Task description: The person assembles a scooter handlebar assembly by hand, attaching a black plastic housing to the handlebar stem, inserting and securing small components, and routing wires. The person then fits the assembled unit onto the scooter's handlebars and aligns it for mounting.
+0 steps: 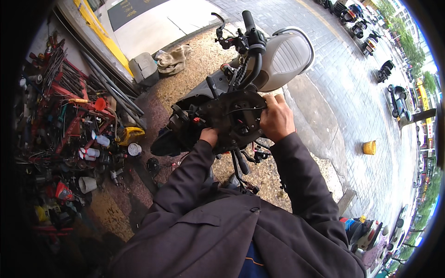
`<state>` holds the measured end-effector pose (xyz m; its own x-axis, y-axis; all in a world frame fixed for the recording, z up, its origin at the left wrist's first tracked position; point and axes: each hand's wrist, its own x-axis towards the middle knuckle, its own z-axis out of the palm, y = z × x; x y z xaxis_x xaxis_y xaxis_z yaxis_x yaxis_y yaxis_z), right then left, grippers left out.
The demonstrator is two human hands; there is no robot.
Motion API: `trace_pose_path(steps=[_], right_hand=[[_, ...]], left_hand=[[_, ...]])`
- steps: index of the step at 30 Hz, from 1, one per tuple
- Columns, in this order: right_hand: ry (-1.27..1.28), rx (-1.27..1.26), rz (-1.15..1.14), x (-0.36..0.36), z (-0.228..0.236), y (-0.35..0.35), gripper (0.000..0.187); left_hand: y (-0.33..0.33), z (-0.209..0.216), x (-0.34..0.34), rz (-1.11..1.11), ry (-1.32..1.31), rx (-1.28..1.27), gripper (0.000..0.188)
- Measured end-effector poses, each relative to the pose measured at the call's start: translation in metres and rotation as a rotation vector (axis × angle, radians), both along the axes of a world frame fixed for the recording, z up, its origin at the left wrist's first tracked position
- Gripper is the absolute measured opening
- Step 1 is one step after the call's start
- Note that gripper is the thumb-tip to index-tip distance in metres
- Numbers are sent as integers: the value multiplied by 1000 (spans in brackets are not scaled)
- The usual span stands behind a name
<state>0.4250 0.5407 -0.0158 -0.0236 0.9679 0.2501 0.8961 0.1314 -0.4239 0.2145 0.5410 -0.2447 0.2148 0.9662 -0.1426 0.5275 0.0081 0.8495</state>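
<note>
A partly stripped scooter stands in front of me, with its handlebar grip (pixel 249 21) and grey ribbed body part (pixel 282 58) toward the far side. My right hand (pixel 277 118) has its fingers wrapped over the right edge of a black plastic housing (pixel 241 109), which carries cables and small fittings. Low on the left side of that housing, my left hand (pixel 209 136) reaches in among the dark parts, its fingers mostly hidden. Close to it is a small red part (pixel 197 120). Loose cables and a black bar (pixel 243 164) stick out below the housing.
Tools, bottles and red metal racks (pixel 69 83) crowd the ground at left. A yellow container (pixel 131 135), a white tub (pixel 134 149) and a cloth (pixel 174 59) lie nearer the scooter. On the paving at right stands a yellow bucket (pixel 369 148); parked scooters (pixel 399 102) are beyond.
</note>
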Motion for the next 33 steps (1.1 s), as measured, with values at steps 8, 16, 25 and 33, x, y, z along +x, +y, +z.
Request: trace_pose_path(steps=[8,16,25,33], right_hand=[[-22,40,-10,12,-5,-8,31],[-10,-20,-140,43,-28,11,25],[101,-81,-97,58,-49,28,29],[133,-87,-72,57,-52,31,29]], left_hand=[[9,-1,7,95,-125,-116,23],[-1,15,26,205,-150,-5,17],[-18,48,39,481,-669,-285,17],[-16,33,21,208,-208,-59,44]])
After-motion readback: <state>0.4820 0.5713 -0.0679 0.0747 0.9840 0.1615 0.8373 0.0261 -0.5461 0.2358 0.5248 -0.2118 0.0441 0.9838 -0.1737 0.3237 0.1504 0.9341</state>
